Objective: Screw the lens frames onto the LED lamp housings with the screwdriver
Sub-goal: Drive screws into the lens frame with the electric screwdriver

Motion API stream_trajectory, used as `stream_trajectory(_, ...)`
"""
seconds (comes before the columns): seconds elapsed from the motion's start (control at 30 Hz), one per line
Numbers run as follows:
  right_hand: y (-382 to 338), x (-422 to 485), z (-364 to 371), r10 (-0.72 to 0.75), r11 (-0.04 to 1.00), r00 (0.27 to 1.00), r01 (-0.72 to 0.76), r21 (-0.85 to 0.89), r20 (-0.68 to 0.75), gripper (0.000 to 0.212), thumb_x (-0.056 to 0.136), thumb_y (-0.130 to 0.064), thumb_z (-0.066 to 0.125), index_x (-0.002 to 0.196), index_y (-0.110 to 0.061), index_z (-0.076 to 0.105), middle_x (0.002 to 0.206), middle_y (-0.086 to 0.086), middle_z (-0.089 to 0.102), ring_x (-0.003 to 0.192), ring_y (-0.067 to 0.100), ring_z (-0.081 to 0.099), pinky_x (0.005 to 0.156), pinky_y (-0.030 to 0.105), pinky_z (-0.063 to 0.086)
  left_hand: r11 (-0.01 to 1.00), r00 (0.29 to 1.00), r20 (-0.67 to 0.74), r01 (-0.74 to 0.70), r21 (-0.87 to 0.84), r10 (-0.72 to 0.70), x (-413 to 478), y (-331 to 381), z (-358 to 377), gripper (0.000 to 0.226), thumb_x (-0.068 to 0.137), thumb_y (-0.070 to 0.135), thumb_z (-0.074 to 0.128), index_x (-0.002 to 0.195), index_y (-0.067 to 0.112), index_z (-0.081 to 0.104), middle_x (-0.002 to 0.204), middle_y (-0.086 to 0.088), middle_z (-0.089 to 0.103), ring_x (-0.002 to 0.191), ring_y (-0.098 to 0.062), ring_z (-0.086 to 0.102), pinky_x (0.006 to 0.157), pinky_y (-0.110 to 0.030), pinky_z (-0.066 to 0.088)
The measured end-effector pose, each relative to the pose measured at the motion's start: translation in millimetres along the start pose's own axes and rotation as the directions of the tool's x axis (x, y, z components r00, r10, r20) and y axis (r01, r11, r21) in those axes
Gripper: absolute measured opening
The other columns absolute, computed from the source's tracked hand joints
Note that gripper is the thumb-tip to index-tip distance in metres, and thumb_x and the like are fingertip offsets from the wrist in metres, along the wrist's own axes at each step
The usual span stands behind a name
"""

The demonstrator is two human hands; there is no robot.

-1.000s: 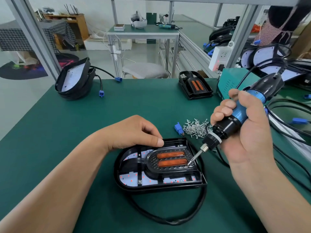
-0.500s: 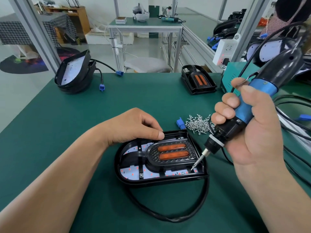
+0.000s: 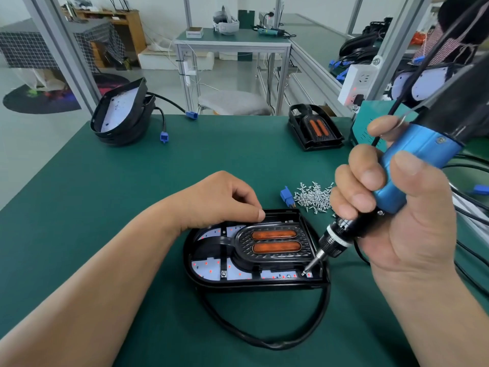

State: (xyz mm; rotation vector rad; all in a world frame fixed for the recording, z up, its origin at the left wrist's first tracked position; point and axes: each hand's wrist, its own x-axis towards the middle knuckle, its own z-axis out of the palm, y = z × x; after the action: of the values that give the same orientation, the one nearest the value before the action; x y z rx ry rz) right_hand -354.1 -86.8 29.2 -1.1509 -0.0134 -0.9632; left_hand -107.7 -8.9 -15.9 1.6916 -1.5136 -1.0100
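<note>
Screwdriver [image 3: 412,165] tip sits on a screw [image 3: 304,274] at the near right corner of the lamp [image 3: 190,263], beside the frame [image 3: 301,245]. The right hand [image 3: 397,221] grips the tool, and the left hand [image 3: 219,200] holds the lamp's far rim with bent fingers on the table [image 3: 132,181]. Hold the tool straight and push softly (a tilted tip may slip); the screw head is too small to see well, and the tool's top is cut off.

The black D-shaped plastic lamp housing [image 3: 254,283] lies on the green table [image 3: 132,194] straight before you, with the black ribbed lens frame [image 3: 275,256] in it. Your left hand [image 3: 219,200] holds its rim at 11 o'clock. Your right hand [image 3: 397,229], at 3 o'clock, sets the blue-and-black electric screwdriver [image 3: 412,165] on its 4 o'clock corner. The heap of silver screws [image 3: 315,197] lies behind at 1 o'clock, with the small blue plug connector [image 3: 286,196] just to its left. A stack of black housings [image 3: 119,120] sits well off at 10 o'clock.
</note>
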Motion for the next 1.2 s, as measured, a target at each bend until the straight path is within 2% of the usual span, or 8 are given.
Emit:
stream_trajectory(0.27,1,-1,4,0.011,1.000,0.999,-0.010,-0.016,0.043,0.024,0.090,-0.019,0.048,0.110,-0.022,0.060,0.072,-0.006,0.049,0.051,0.010,0.047,0.054,0.024,0.045,1.000,0.999,-0.040,0.002,0.005,-0.002,-1,6,6,0.009,0.087,0.023,0.082,0.079,0.020,0.080,0.070,0.008,0.075,0.061,0.000,0.061,0.064,-0.016,0.050)
stream_trajectory(0.4,2,-1,7,0.028,0.999,0.997,-0.026,-0.030,0.073,0.025,0.083,-0.013,0.064,0.106,-0.023,0.059,0.070,-0.005,0.050,0.049,0.011,0.046,0.053,0.025,0.045,1.000,0.999,-0.047,-0.010,0.001,0.010,-2,9,6,0.009,0.087,0.021,0.082,0.078,0.020,0.080,0.068,0.009,0.073,0.059,0.000,0.059,0.062,-0.015,0.048)
stream_trajectory(0.57,2,-2,9,0.065,0.998,0.992,-0.063,-0.023,0.104,0.023,0.081,-0.011,0.055,0.102,-0.022,0.057,0.067,-0.004,0.049,0.046,0.011,0.046,0.051,0.026,0.045,1.000,0.999,-0.044,-0.015,-0.009,0.015,-2,10,5,0.010,0.088,0.020,0.083,0.078,0.020,0.080,0.067,0.010,0.073,0.058,0.001,0.059,0.061,-0.014,0.047)
stream_trajectory(0.67,3,-1,8,0.086,0.996,0.977,-0.088,0.001,0.197,0.038,0.076,-0.013,0.080,0.104,-0.020,0.056,0.068,-0.003,0.050,0.048,0.011,0.048,0.051,0.027,0.046,1.000,0.999,-0.041,-0.026,-0.015,0.025,-3,12,6,0.010,0.087,0.020,0.083,0.078,0.020,0.080,0.067,0.009,0.073,0.056,0.000,0.058,0.059,-0.013,0.046)
stream_trajectory(0.77,6,-1,6,0.109,0.993,0.968,-0.114,0.009,0.227,0.041,0.083,-0.027,0.086,0.108,-0.019,0.055,0.071,-0.003,0.052,0.050,0.011,0.049,0.051,0.027,0.046,0.999,0.998,-0.046,-0.037,-0.012,0.036,-4,13,5,0.009,0.087,0.019,0.083,0.078,0.020,0.081,0.066,0.009,0.072,0.056,0.000,0.057,0.058,-0.013,0.045)
stream_trajectory(0.9,10,-1,1,0.075,0.997,0.991,-0.076,0.006,0.108,0.048,0.086,-0.037,0.084,0.120,-0.017,0.057,0.075,-0.004,0.049,0.055,0.010,0.049,0.055,0.026,0.048,0.999,0.998,-0.051,-0.039,-0.002,0.038,-4,11,6,0.010,0.087,0.018,0.082,0.077,0.021,0.080,0.065,0.009,0.072,0.056,0.001,0.057,0.058,-0.013,0.046)
stream_trajectory(1.03,7,6,-11,0.052,0.997,0.996,-0.049,0.053,-0.069,0.049,0.088,-0.049,0.079,0.121,-0.020,0.056,0.079,-0.008,0.048,0.061,0.006,0.050,0.061,0.023,0.050,1.000,0.999,-0.022,-0.025,0.016,0.026,-3,7,5,0.010,0.088,0.020,0.082,0.078,0.023,0.081,0.070,0.009,0.075,0.061,0.003,0.061,0.063,-0.012,0.048)
stream_trajectory(1.2,-7,12,-35,0.054,0.998,0.953,-0.040,0.054,-0.298,0.038,0.107,-0.056,0.042,0.113,-0.023,0.058,0.079,-0.011,0.046,0.058,0.003,0.048,0.058,0.018,0.048,1.000,0.999,-0.014,-0.028,0.000,0.028,-3,5,3,0.004,0.085,0.026,0.083,0.081,0.026,0.082,0.076,0.005,0.078,0.065,0.000,0.063,0.067,-0.015,0.049)
